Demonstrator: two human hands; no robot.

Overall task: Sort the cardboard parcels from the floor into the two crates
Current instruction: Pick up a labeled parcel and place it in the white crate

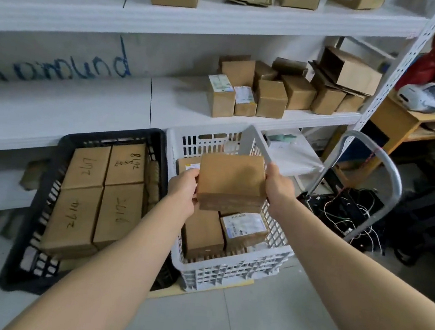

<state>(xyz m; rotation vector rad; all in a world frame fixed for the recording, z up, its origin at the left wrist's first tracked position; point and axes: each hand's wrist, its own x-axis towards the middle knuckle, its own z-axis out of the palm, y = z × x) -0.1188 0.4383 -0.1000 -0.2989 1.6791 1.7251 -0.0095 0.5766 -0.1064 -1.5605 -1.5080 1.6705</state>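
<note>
I hold a plain cardboard parcel (232,182) between both hands above the white crate (229,272). My left hand (184,188) grips its left side and my right hand (278,188) grips its right side. Inside the white crate lie a plain parcel (202,230) and one with a printed label (244,228); another labelled parcel peeks out behind my left hand. The black crate (32,226) to the left holds several parcels with handwritten numbers (100,193).
White metal shelving (172,20) stands behind the crates, with several small boxes (286,91) on its middle and top shelves. A grey cart handle (388,166) rises right of the white crate, with tangled wires (345,218) and a dark bag on the floor beyond it. A wooden desk stands at far right.
</note>
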